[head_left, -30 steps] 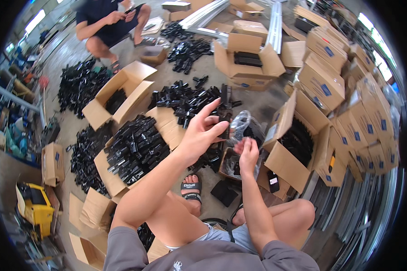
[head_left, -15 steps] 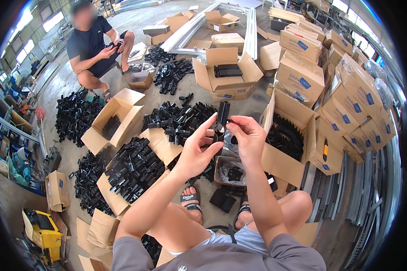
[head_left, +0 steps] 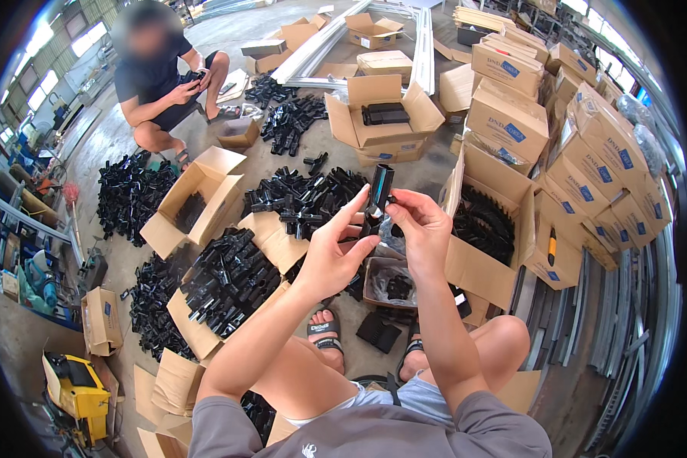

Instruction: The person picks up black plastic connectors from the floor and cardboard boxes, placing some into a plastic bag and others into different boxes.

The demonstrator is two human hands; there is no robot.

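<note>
My left hand [head_left: 336,256] is closed around a glossy black tube-shaped connector [head_left: 381,183], holding it roughly upright in front of me. From the right, my right hand [head_left: 422,229] pinches at the connector's side. A small dark piece shows at those fingertips; its kind is too small to tell. Below my hands stands a small carton [head_left: 369,288] lined with a clear plastic bag, with small black pieces inside. Beyond my left hand lies a heap of similar black connectors [head_left: 301,202]. An open carton [head_left: 477,281] on the right holds rows of black parts.
A crouching person [head_left: 156,84] at the far left handles a black part. An opened carton packed with black connectors [head_left: 233,282] lies to my left. Stacked closed cartons [head_left: 511,126] stand at the right, beside long metal profiles [head_left: 614,328]. A yellow machine [head_left: 80,393] sits at lower left.
The connector has tilted slightly to the right in my left hand. My right fingers stay against its side. The other person's head has dipped a little.
</note>
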